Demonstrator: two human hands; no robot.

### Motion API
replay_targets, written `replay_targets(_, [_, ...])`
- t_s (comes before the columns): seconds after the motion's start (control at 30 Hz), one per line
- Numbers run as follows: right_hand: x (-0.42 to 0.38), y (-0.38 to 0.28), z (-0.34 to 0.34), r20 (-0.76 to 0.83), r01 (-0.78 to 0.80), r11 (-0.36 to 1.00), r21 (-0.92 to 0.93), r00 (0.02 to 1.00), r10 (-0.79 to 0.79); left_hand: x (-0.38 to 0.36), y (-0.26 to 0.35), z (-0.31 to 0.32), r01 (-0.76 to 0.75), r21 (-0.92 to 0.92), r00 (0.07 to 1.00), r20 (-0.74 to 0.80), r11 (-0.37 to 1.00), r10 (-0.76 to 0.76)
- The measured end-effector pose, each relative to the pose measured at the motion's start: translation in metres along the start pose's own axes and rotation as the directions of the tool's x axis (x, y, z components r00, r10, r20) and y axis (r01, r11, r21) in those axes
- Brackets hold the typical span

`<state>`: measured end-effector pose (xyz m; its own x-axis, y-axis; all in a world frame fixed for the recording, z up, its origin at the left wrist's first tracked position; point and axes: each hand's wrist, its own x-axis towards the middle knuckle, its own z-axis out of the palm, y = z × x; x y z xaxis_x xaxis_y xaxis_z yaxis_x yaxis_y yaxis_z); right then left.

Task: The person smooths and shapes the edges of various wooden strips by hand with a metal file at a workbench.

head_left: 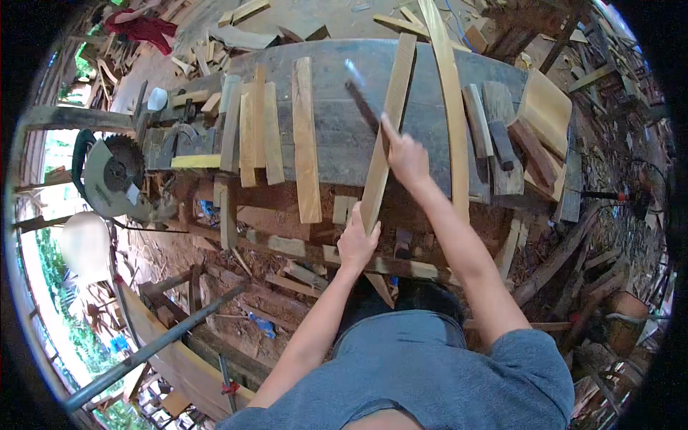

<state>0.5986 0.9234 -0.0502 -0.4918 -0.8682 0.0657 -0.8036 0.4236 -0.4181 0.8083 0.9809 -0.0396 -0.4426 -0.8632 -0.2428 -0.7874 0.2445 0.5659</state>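
My left hand [357, 240] is closed around the near end of a long wooden board [390, 111], which slants away across the dark workbench [330, 107]. Farther up the board, my right hand [407, 159] is closed, its thumb side against the board's edge. A thin tool [360, 80] with a bright tip, smeared by motion, sticks out from that hand toward the far left; I cannot tell its kind. Left of it lies a loose wooden strip [304, 136] on the bench. A longer pale strip [451, 115] runs along the right side of my right hand.
A circular saw [111, 175] rests at the bench's left end, near several upright strips [258, 129]. Wood offcuts [509, 136] and a curved wooden piece [548, 104] lie on the right. A metal pipe [158, 344] crosses at lower left. Scrap wood covers the ground.
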Motion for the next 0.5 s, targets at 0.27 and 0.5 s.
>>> replay_targets(0.27, [-0.034, 0.003, -0.015, 0.008, 0.062, 0.996, -0.06, 0.998, -0.062, -0.002, 0.0, 0.007, 0.028, 0.023, 0.999, 0.025, 0.999, -0.029])
replay_targets(0.5, [-0.091, -0.007, -0.016, 0.207, 0.095, 0.995, 0.002, 0.974, -0.094, 0.001, -0.004, 0.006, 0.019, 0.025, 1.0, 0.006, 1.0, -0.019])
